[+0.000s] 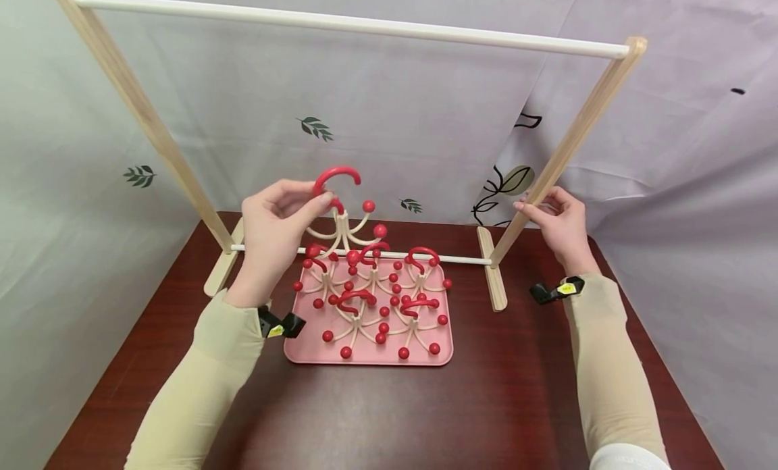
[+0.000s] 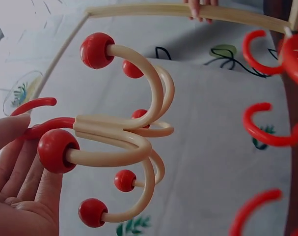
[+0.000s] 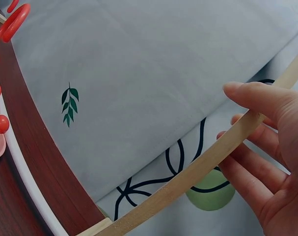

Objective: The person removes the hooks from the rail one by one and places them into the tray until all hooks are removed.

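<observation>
My left hand [image 1: 275, 230] pinches the red hook of a multi-arm hanger [image 1: 342, 221] between thumb and fingers. The hanger is held upright above the back of a pink tray [image 1: 371, 354]. Its cream arms [image 2: 109, 125] curve out to red ball tips. Several similar hangers [image 1: 357, 320] stand crowded on the tray, hooks up. At the right, my right hand [image 1: 560, 220] holds the rack's right wooden post [image 3: 188, 174], thumb on one side and fingers behind it.
The rack has a white top bar [image 1: 352, 25] high across the view and a left post [image 1: 152, 125]. A white lower bar [image 1: 462, 259] runs behind the tray, and wooden feet [image 1: 495, 281] rest on the dark red table [image 1: 377, 416]. A patterned cloth [image 1: 389, 119] hangs behind.
</observation>
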The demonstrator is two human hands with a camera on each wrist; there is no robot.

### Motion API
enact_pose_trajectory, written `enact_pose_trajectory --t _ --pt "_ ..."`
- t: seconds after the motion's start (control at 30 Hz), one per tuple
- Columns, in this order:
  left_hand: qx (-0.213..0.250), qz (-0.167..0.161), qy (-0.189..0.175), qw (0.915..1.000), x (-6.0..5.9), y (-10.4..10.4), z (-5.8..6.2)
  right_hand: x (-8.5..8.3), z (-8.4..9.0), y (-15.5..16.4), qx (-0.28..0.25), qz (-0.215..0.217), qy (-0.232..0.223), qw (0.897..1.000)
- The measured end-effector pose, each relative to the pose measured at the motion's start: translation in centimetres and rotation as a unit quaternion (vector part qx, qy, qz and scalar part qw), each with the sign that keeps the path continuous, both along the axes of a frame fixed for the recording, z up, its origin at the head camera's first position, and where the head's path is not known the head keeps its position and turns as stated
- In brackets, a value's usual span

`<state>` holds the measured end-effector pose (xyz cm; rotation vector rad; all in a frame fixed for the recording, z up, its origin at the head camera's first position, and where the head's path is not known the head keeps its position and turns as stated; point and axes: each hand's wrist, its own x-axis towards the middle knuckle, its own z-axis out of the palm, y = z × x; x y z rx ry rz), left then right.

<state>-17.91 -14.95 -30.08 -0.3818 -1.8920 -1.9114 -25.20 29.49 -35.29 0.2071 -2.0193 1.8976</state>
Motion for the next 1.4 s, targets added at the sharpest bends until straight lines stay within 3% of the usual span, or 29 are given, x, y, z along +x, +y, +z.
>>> enact_pose_trajectory --t 0.3,0.5,0.6,0.77,1.03,1.4 --pt "-0.014 0.042 -0.055 0.9975 2.8 -4.2 -3.5 -0.1 0.0 0.0 0.004 0.001 -0.005 1.0" --pt "-0.06 0.069 -0.105 0.9903 4.3 -6.1 -5.3 0.0 0.1 0.1 -0.001 0.003 -0.001 1.0" --pt "-0.068 0.054 -0.124 0.9885 4.9 -6.8 -6.2 0.1 0.1 0.0 -0.002 0.004 -0.001 1.0" --pt "-0.046 0.001 -0.143 0.9887 5.7 -7.8 -7.8 0.2 0.2 0.0 -0.004 0.002 -0.005 1.0" --pt "-0.049 -0.065 -0.189 0.9786 6.5 -8.4 -10.3 0.2 0.2 -0.1 -0.001 0.001 -0.005 1.0" --pt "-0.08 -0.06 -0.22 0.9704 6.0 -8.2 -12.1 0.2 0.2 -0.1 -0.002 0.003 0.005 1.0"
